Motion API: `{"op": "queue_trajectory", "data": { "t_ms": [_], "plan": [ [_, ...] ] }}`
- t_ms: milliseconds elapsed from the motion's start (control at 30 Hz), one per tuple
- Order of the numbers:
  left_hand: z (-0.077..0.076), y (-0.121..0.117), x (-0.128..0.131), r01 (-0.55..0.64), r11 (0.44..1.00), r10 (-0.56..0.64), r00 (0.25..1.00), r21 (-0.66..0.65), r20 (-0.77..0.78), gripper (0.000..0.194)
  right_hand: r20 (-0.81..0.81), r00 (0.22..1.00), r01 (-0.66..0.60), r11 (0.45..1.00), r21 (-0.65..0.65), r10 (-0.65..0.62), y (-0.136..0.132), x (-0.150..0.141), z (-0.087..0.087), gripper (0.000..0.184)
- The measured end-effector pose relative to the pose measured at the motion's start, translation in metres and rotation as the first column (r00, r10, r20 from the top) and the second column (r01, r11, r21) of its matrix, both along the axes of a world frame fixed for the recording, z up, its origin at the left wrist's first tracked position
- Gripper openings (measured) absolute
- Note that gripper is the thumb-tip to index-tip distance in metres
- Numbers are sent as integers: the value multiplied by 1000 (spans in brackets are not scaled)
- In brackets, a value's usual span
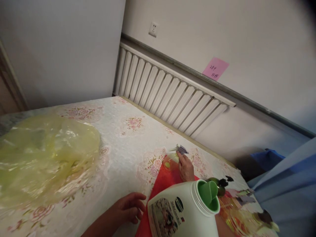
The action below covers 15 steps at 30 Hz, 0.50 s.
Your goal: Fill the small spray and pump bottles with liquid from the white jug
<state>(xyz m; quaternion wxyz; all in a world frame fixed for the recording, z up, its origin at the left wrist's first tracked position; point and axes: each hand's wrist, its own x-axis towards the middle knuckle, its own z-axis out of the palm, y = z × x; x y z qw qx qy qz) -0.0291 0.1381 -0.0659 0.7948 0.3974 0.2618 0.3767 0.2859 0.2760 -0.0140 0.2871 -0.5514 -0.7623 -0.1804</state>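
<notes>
My left hand (129, 207) rests on the floral tablecloth (123, 144) with its fingers loosely curled and apart, holding nothing, just left of a red plastic sheet (164, 179). My right hand (185, 168) reaches farther out over the red sheet, and its fingertips pinch a small grey object (182, 149). A white detergent bottle (177, 210) with an open green pour spout (209, 194) stands close in front and hides my right forearm.
A crumpled yellow plastic bag (44, 158) covers the table's left part. Small dark and green items (221, 184) lie right of the bottle. A white radiator (168, 89) runs along the wall behind, with a pink note (215, 68) above. Blue cloth (286, 184) is at the right.
</notes>
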Motion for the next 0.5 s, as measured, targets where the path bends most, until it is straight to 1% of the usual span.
{"op": "queue_trajectory", "data": {
  "t_ms": [233, 500],
  "plan": [
    [-10, 2, 4, -4, 1000, 4, 1000, -5, 10, 47, 42, 999, 4, 1000, 1, -4, -3, 3, 2, 50],
    [-9, 2, 2, 3, 1000, -3, 1000, 4, 2, 46, 45, 999, -5, 1000, 14, 4, -5, 5, 2, 51]
  ]
}}
